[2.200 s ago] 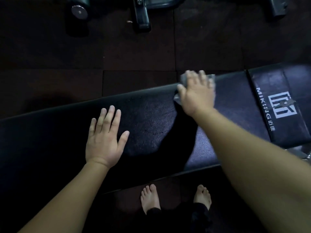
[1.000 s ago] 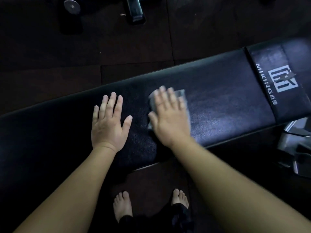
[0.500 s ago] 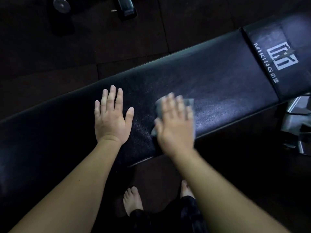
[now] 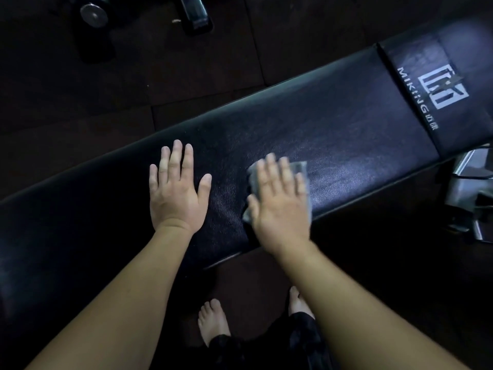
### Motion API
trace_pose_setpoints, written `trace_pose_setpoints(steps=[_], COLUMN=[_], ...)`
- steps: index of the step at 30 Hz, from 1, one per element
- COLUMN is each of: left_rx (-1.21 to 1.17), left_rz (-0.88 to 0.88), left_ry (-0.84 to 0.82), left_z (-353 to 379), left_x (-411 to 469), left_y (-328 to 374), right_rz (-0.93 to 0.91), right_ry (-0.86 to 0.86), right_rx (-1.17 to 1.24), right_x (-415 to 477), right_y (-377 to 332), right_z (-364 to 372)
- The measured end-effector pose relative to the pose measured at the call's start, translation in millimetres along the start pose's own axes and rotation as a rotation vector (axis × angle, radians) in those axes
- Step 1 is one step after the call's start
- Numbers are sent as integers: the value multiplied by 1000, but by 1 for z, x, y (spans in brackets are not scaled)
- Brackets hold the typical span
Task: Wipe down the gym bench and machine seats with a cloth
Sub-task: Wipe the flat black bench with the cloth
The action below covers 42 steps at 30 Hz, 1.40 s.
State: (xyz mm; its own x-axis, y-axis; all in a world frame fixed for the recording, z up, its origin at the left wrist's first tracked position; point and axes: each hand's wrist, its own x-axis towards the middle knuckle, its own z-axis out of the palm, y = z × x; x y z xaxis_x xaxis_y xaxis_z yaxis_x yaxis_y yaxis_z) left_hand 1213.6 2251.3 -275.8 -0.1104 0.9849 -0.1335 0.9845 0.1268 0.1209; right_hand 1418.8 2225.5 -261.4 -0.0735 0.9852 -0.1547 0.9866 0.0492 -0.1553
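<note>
Small grey cloth (image 4: 301, 167) lies flat on the long black padded gym-bench worktop (image 4: 346, 129), near its front edge. Right hand (image 4: 280, 206) presses down on it, palm flat, fingers straight and uncurled. Left hand (image 4: 176, 196) rests flat beside it on the padding, fingers extended, holding nothing.

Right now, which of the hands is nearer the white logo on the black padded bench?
Right. The right hand presses a grey cloth nearer the white logo; the left hand lies flat on the black padded bench, farther from it.
</note>
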Motion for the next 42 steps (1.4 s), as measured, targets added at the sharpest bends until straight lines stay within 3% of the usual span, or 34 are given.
trace_pose_setpoints(steps=[4,5,6,9,12,14,17,19,21,23,25,27,29,31,34,37,39,42], left_rx=[-13,-8,3,49,33,3,17,16,-3,-24,-42,-42,-33,-15,38,62,55,64], left_rz=[4,4,2,-4,4,32,87,107,97,69,42,20,13,41,79,88,88,96], left_ry=[-2,-10,-22,-77,-130,-151,-149,-125,-109,-98,-96,-94,-106,-122,-114,-95,-87,-63], left_z=[0,-1,-1,-5,-9,-14,-19,-22,-25,-27,-29,-30,-30,-28,-23,-18,-17,-15], left_x=[0,0,1,3,5,4,1,-1,-2,-3,-5,-9,-13,-17,-19,-19,-18,-19], left_y=[-1,-1,-1,-1,-3,-8,-26,-43,-62,-81,-99,-116,-132,-143,-150,-151,-152,-152], right_rz=[-427,-463,-425,-41,185,137,-180,-400,-506,-413,-195,3,76,-15,-362,-596,-515,-199], right_ry=[-59,-64,-44,7,-1,-8,-99,-126,-132,-89,-56,-26,-15,-21,-104,-131,-101,-45], right_rx=[-24,-32,-30,30,14,15,-18,-37,-57,-42,-6,-3,-5,-13,-23,-51,-49,-39], right_x=[-5,9,27,80,100,92,57,48,70,107,139,156,157,140,97,94,116,146], right_y=[24,43,61,87,51,11,-40,-40,-17,2,4,-22,-63,-111,-166,-141,-100,-57], right_z=[-6,-10,-13,-28,-28,-24,-12,-10,-15,-22,-29,-27,-20,-12,0,1,-5,-19])
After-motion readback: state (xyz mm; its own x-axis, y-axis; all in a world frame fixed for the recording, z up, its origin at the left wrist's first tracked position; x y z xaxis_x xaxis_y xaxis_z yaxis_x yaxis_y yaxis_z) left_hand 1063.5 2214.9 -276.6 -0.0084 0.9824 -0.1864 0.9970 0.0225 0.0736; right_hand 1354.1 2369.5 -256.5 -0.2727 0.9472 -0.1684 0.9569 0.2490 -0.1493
